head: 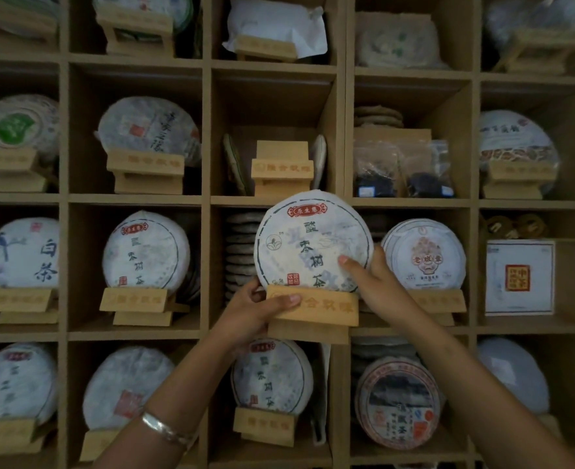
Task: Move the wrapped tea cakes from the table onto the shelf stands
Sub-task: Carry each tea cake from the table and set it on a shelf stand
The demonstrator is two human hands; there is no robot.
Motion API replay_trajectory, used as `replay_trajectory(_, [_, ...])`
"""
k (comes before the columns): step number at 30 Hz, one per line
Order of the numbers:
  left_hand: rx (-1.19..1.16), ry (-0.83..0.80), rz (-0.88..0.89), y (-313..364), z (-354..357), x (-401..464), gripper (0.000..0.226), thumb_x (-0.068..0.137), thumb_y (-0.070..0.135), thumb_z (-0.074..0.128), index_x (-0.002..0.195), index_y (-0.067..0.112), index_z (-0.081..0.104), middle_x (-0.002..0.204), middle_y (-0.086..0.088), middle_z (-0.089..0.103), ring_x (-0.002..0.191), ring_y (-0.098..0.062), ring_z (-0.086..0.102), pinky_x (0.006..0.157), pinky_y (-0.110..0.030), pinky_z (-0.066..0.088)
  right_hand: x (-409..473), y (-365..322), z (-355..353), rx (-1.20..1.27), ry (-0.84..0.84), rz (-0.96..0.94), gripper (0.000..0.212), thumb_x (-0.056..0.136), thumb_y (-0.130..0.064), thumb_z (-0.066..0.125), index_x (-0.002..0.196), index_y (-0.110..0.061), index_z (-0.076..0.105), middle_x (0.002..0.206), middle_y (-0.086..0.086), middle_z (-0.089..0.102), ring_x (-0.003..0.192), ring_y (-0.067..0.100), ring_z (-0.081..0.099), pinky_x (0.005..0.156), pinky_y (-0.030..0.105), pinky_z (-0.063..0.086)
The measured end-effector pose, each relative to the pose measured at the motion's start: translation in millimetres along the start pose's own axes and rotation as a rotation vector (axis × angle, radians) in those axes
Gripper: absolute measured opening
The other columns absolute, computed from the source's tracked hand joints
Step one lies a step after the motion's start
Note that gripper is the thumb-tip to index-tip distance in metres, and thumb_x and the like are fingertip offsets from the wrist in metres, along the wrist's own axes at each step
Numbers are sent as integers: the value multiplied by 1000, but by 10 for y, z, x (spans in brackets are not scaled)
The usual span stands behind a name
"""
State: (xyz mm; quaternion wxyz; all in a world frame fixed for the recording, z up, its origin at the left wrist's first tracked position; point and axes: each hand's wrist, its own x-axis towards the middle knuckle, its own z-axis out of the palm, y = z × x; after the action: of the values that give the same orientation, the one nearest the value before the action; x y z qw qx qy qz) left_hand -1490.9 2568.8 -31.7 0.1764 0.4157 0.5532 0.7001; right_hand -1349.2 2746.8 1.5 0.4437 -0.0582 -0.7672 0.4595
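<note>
carrying a wrapped tea cake [313, 242] on its wooden stand [313, 309], left hand [255, 309] gripping the stand, right hand [370, 282] pinching the cake; next, likely seating both in the stacked-cake cubby [242, 252].

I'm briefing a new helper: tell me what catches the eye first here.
At centre, a wrapped tea cake sits on a wooden stand held before the shelf grid. The left hand grips the stand; the right hand steadies the cake. An empty stand waits in the cubby above.

White-wrapped tea cake [313, 242] with red label, dark characters, perhaps bluish smudges; tan stand [316, 308].
</note>
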Motion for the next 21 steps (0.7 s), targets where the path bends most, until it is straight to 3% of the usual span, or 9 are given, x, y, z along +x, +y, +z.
replay_trajectory(5, [-21, -5, 12, -105, -94, 146, 78, 45, 40, 90, 117, 27, 63, 96, 9, 77, 83, -5, 73, 60, -20, 56, 187, 184, 91, 33, -20, 3, 59, 93, -40, 61, 140, -25, 29, 135, -5, 53, 119, 12, 57, 98, 38, 53])
replay_trajectory(8, [-23, -7, 3, -172, -163, 273, 75, 49, 36, 88, 119, 25, 62, 94, 9, 76, 82, -4, 73, 59, -19, 55, 274, 271, 189, 23, 11, 12, 49, 94, -39, 61, 129, -34, 28, 123, -16, 53, 106, -2, 56, 77, 16, 53])
replay_trajectory(11, [-29, -8, -20, -255, -239, 412, 70, 55, 31, 86, 119, 23, 61, 99, 6, 74, 79, -3, 73, 57, -19, 55, 342, 339, 288, 4, 36, 29, 47, 94, -38, 61, 125, -34, 26, 113, -23, 49, 96, -6, 54, 59, 6, 50])
replay_trajectory(16, [-33, -30, -63, -468, -364, 614, 68, 58, 30, 85, 121, 22, 59, 112, -1, 69, 90, -10, 71, 62, -21, 57, 419, 503, 421, -18, 62, 58, 44, 96, -30, 61, 125, -29, 27, 108, -20, 49, 89, -8, 53, 56, 3, 47])
replay_trajectory(21, [-67, -37, -85, -641, -416, 788, 64, 62, 26, 85, 119, 19, 60, 111, -4, 71, 87, -12, 74, 63, -25, 58, 475, 590, 488, -86, 95, 15, 55, 96, -25, 61, 140, -16, 27, 114, -15, 48, 93, -12, 49, 59, -1, 44])
